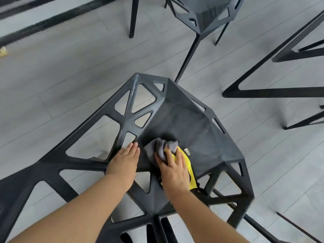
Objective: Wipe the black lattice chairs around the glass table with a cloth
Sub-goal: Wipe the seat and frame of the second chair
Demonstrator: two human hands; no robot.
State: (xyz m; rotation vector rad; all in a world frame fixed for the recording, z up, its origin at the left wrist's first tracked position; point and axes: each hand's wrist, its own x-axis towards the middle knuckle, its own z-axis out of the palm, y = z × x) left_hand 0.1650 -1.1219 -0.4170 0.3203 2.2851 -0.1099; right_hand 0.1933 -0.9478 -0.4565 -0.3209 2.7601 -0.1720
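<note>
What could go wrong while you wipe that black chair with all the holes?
Maybe two things. The cloth is bunched under the right hand near the lattice gaps, so a loose corner could snag or slip through. The left hand rests flat beside a hole in the chair; a finger might slide in if the chair shifts.

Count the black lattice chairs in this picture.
2. The near chair fills the centre, under the cloth; the far chair stands at the top edge, cropped. The black frames at right could belong to more chairs or the table.
</note>
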